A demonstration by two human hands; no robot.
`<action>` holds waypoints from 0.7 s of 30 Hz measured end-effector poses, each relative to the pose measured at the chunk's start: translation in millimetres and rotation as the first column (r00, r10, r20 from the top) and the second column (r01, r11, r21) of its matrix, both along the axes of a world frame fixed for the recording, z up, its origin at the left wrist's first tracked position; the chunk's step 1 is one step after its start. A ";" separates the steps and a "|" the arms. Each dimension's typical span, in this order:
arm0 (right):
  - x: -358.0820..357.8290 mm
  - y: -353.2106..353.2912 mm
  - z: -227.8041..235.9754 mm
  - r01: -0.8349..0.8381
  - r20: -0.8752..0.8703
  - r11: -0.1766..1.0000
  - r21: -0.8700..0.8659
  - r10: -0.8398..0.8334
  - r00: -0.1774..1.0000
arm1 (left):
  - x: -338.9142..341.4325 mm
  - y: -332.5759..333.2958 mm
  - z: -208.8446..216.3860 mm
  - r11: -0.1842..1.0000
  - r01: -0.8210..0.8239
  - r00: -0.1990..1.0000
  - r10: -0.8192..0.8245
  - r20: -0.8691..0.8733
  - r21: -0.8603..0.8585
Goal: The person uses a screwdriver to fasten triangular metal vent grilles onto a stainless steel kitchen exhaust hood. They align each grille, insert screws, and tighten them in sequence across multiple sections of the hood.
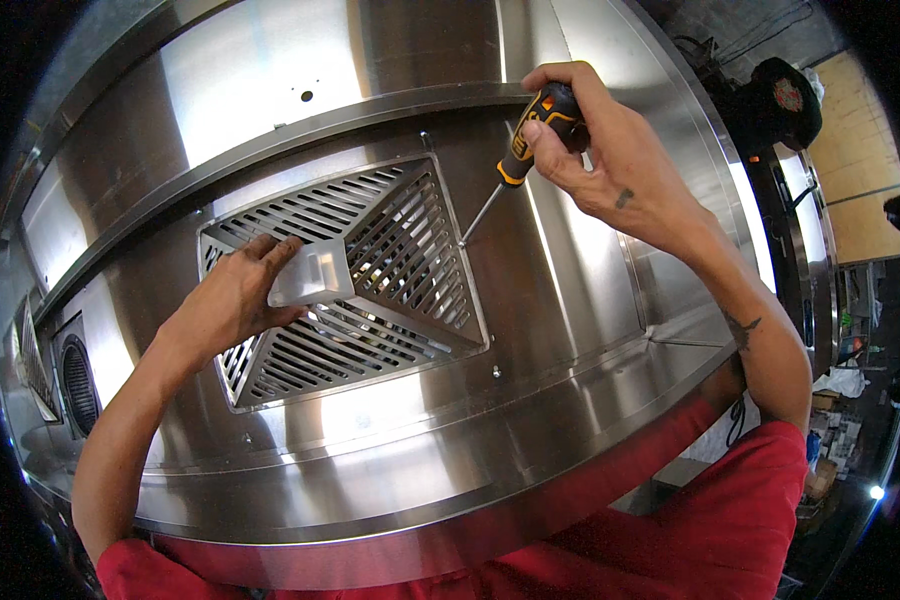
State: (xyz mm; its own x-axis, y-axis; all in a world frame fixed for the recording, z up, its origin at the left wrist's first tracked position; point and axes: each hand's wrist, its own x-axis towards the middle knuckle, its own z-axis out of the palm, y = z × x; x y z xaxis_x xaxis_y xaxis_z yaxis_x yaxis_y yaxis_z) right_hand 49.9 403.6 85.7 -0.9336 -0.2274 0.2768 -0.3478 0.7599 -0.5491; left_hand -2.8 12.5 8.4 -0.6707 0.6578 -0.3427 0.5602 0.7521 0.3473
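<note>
A square slotted metal vent cover (410,265) with a raised flat centre lies in a stainless steel panel (530,300). My left hand (232,295) is closed around the edge of that raised centre, thumb on the near side and fingers on the far side. In my right hand (600,150) is a screwdriver (517,160) with a black and yellow handle, gripped from above. Its thin shaft slants down to the left, and the tip meets the cover's right edge. Whether a screw sits under the tip is too small to tell.
Small studs (496,372) stick up from the panel around the cover. A raised steel lip (390,105) runs along the far side. At far left are a round black vent (78,370) and another slotted cover (35,360). A dark cap (782,103) shows at the upper right.
</note>
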 end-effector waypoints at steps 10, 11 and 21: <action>-1.2 3.1 -1.1 -0.123 -0.033 0.989 0.078 0.126 0.992 | -1.6 0.4 -6.5 1.000 0.003 0.997 -0.004 -0.075 -0.014; -0.4 2.3 -0.8 -0.134 -0.035 0.986 0.100 0.138 0.990 | -1.8 -0.1 -7.2 1.000 0.006 0.997 -0.006 -0.074 -0.008; 0.5 1.1 7.2 -0.119 -0.085 0.989 0.089 0.126 0.988 | -1.8 -1.8 -7.9 1.000 0.013 0.997 -0.013 -0.080 0.004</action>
